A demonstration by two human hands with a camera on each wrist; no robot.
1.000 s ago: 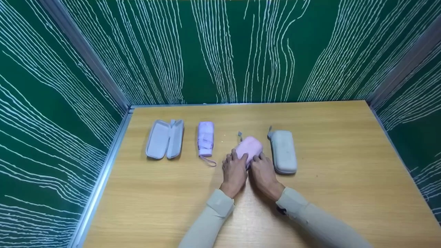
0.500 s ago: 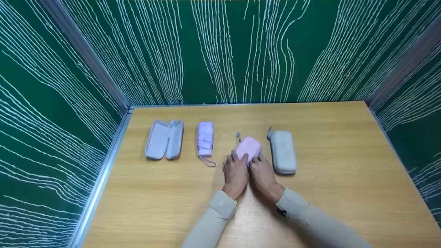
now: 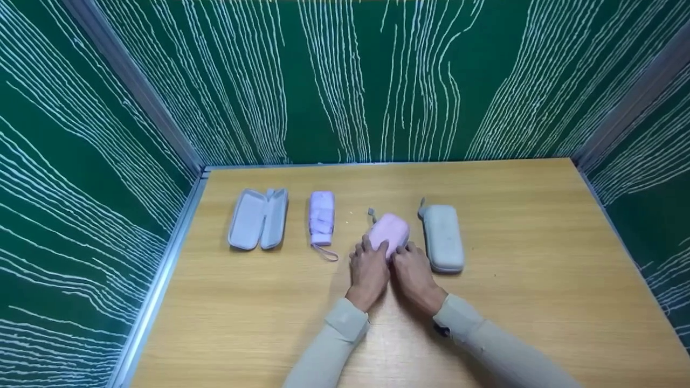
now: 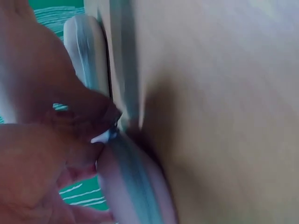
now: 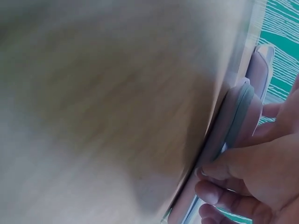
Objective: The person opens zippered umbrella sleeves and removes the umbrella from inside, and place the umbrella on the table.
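Seen from the person's side, the counter (image 3: 242, 318) has a back wall (image 3: 474, 97) behind it and side walls (image 3: 59, 161) to its left and right. Four things lie on it in a row, well back from the near side. From left to right: an open case (image 3: 247, 221), then a folded umbrella (image 3: 322, 213) with its strap (image 3: 330, 254) at the near end, then a small case (image 3: 389, 229), then a larger case (image 3: 445, 237) near it. A tab (image 3: 371, 212) sticks out at the small case's far left. The left fingers (image 3: 367, 246) rest on its near left part, the right fingers (image 3: 401, 251) at its near right edge, left of the larger case
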